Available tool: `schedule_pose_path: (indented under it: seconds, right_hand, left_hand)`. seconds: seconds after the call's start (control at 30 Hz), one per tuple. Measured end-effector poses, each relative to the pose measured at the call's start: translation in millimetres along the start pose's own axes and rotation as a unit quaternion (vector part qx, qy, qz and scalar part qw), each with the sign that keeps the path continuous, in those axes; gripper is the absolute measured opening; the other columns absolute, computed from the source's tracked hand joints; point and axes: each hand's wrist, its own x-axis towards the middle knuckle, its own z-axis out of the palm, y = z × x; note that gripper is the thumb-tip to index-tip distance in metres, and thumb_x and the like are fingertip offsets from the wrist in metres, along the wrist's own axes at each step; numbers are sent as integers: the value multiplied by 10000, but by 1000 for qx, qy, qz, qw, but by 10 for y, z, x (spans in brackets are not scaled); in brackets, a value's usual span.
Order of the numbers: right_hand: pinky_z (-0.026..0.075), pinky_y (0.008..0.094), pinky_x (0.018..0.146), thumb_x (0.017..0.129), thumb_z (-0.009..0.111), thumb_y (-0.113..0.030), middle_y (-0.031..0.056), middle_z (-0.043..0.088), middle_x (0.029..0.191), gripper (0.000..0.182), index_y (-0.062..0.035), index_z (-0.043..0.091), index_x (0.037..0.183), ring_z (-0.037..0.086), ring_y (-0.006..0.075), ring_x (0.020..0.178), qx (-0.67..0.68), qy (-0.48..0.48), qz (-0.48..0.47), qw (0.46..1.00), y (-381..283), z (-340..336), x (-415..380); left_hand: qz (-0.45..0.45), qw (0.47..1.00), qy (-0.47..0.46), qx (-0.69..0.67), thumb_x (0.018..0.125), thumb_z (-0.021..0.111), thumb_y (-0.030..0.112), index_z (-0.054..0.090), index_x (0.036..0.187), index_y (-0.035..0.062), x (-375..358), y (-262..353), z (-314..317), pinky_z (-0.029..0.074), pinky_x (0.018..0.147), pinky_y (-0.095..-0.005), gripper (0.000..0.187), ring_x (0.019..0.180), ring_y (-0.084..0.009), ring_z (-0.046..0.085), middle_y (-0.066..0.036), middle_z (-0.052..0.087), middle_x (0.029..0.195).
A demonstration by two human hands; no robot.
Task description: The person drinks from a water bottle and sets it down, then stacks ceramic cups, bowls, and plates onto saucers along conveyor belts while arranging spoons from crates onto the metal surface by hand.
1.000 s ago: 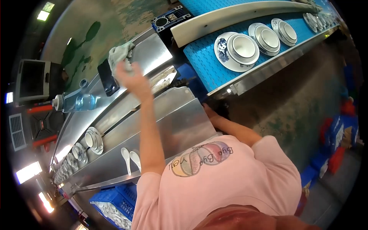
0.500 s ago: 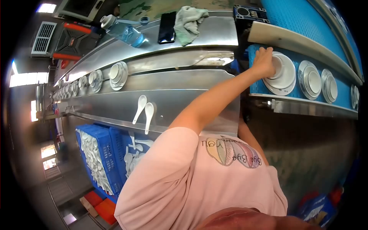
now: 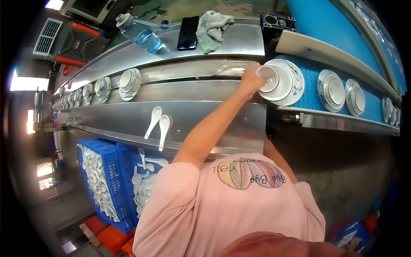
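My left hand [image 3: 252, 81] grips the left side of a stack of white dishes [image 3: 284, 88]. In it, a small cup or bowl sits inside a wider bowl, on a plate with a dark floral pattern. The stack is at the gap between the blue belt [image 3: 310, 64] and the steel counter [image 3: 222, 113]. Of my right arm [image 3: 280, 160] only a part shows beside my shirt; the hand is hidden. Two white spoons, one [image 3: 153, 122] beside the other [image 3: 164, 132], lie on the counter to the left.
More dish stacks [image 3: 331, 91] stand on the blue belt at right. A row of similar stacks [image 3: 129, 84] runs along a steel channel at left. Behind are a water bottle [image 3: 141, 35], phone [image 3: 188, 33] and cloth [image 3: 213, 30]. Blue crates [image 3: 112, 171] hold many spoons.
My left hand has drawn the dish stack leftward along the blue belt to the counter's edge. The other stacks on the belt appear further left in view; the spoons stay on the counter.
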Motion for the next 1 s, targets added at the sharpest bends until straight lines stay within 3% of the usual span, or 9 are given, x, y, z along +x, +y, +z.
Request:
schedule_pose_path:
  seconds: [0.13, 0.27, 0.4, 0.47, 0.57, 0.67, 0.77, 0.9, 1.0]
  right_hand:
    - [471, 351, 785, 774, 597, -106, 126, 622, 994, 288, -9, 571, 1044, 596, 273, 910, 33, -72, 12, 997, -165, -614, -316]
    - [471, 304, 758, 790, 587, -58, 110, 642, 899, 237, -1, 594, 1020, 603, 194, 857, 189, 35, 41, 981, -743, -1928, -884]
    - [461, 299, 798, 809, 565, -36, 124, 605, 1027, 268, -18, 576, 1076, 576, 217, 964, 40, 366, 59, 928, -835, -2582, -1068]
    - [431, 354, 875, 815, 559, -56, 147, 562, 1123, 321, -45, 548, 1135, 531, 275, 1065, -241, 448, 21, 861, -631, -2779, -927]
    - [377, 408, 943, 818, 556, -80, 162, 520, 1196, 382, -56, 503, 1195, 477, 324, 1131, -321, 360, 122, 868, -224, -2894, -663]
    - [362, 382, 968, 739, 603, -126, 177, 508, 1218, 517, -55, 476, 1235, 477, 337, 1134, -242, 220, 193, 925, 113, -3026, -342]
    - [373, 369, 957, 686, 616, -138, 187, 520, 1201, 575, -58, 477, 1238, 497, 339, 1108, -211, 186, 199, 939, -169, -3051, -201]
    - [385, 368, 937, 663, 626, -161, 192, 534, 1180, 586, -53, 491, 1223, 516, 340, 1082, -204, 185, 166, 947, -42, -3081, -119]
    - [393, 373, 917, 639, 635, -195, 194, 555, 1144, 591, -57, 513, 1200, 527, 343, 1061, -174, 207, 96, 958, 106, -3082, -167]
  left_hand:
    - [66, 990, 101, 80, 684, 558, 7, 563, 1055, 5, -183, 70, -215, 455, 767, -289, 371, 866, -167, 580, -82, 614, 953]
    - [63, 973, 205, 80, 696, 526, -10, 548, 1079, 12, -625, 301, -1013, 447, 820, -301, 385, 905, -179, 573, -87, 608, 965]
    - [59, 930, 355, 78, 693, 499, -26, 526, 1100, -2, -1049, 372, -2040, 452, 805, -315, 409, 902, -200, 575, -117, 598, 988]
    - [80, 917, 386, 54, 692, 498, -31, 527, 1055, -28, -1109, 252, -2573, 456, 793, -309, 365, 890, -193, 579, -123, 597, 971]
    - [62, 910, 409, 24, 681, 509, -26, 527, 1030, -42, -1108, 164, -3020, 467, 763, -307, 350, 865, -197, 588, -130, 597, 958]
    - [47, 915, 397, 55, 667, 547, 8, 505, 1087, -48, -909, -232, -3529, 490, 712, -314, 426, 840, -213, 600, -138, 590, 958]
    - [-31, 928, 372, 3, 708, 606, 109, 456, 1190, 2, -1020, -67, -3354, 512, 674, -375, 516, 860, -230, 590, -137, 563, 1033]
    - [-33, 938, 344, 11, 736, 650, 240, 432, 1249, 38, -1230, -101, -3363, 469, 751, -300, 593, 878, -196, 567, -135, 560, 1022]
    - [4, 907, 363, 214, 742, 671, 315, 434, 1225, -6, -1612, -214, -3445, 466, 721, -349, 626, 860, -255, 578, -165, 571, 1037]
